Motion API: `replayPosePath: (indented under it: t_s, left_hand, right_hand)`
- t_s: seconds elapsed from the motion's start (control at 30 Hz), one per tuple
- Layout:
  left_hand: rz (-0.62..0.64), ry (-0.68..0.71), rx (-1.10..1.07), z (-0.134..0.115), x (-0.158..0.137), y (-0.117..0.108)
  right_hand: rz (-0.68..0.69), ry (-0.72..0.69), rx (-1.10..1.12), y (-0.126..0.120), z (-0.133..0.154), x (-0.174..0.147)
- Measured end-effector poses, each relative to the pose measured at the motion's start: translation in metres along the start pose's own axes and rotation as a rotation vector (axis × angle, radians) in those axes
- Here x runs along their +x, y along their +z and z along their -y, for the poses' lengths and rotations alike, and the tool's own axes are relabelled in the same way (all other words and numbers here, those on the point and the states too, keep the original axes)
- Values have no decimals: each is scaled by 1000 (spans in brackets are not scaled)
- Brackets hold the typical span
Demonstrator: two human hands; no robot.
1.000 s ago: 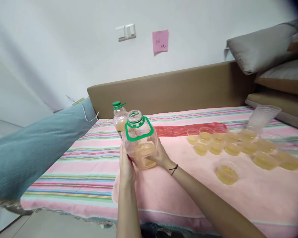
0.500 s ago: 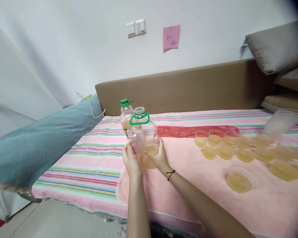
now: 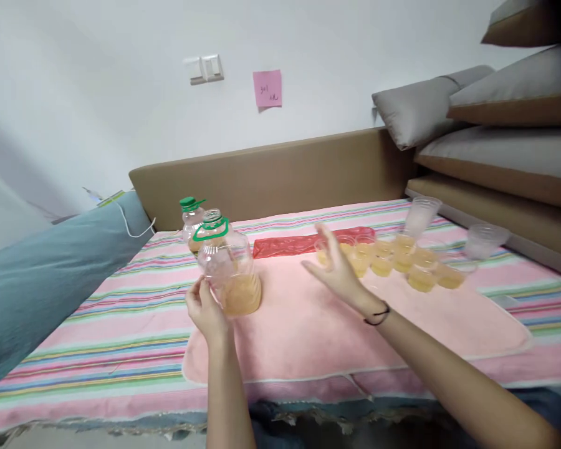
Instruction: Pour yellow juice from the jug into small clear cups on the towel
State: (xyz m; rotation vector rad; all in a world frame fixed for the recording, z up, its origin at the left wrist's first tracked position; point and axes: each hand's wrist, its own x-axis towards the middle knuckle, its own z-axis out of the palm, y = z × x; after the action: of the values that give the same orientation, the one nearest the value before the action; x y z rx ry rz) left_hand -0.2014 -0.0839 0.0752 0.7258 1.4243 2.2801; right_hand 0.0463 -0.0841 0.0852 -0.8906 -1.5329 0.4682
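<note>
Compared with the frame one second earlier, the right hand (image 3: 340, 274) is off the open jug (image 3: 241, 293). It is now raised to the right of the jug, in front of the filled cups (image 3: 422, 279), with fingers spread and nothing in its grasp. In that earlier frame, both hands are on the jug. The left hand (image 3: 207, 308) remains at the jug's lower left side, fingertips drawn together; whether they clamp the jug cannot be told. The view has turned rightward, bringing more of the cushions (image 3: 505, 149) into sight.

The open jug is located at the left end of the pink mat (image 3: 303, 330), over the striped sheet (image 3: 121, 337). It contains yellowish liquid in its lower part.

Counts:
- Jugs: two. The capped jug (image 3: 192, 216) is behind and to the left of the open jug, partly covered by it.
- Filled cups: at least eight, grouped at the right; overlap and the right hand prevent an exact count.
- Cup stacks (image 3: 421, 219): two, behind and to the right of the filled cups.
- Red plastic bag (image 3: 285, 246): one, lying behind the mat.
- Pink note (image 3: 267, 88): one, on the wall.
- Black cord bracelet (image 3: 378, 317): one, on the right wrist.
</note>
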Motion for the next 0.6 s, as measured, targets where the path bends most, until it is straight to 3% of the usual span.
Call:
replayPosePath:
  t_s: [0.17,0.3,0.37,0.47,0.53,0.6]
  left_hand:
    - [-27,103,21,-3,-18,5]
    - [-27,275,64,-5,-44,20]
    - [120,276,71,-2,-68,30]
    - [571,121,118,10,-119,47]
    - [799,16,153,25,-156,58]
    - [924,-88,184,41,-189,67]
  right_hand:
    - [-227,27,-111,-120,-9,-18]
    - [-146,297,-116,-163,-43,-55]
    - [-79,360,-106,-166,-55,-72]
    - [11,421,-74,-162,-64,-89]
    - [68,458,-42,-157,-65,-94]
    - [114,486,-9,-154,-65,-97]
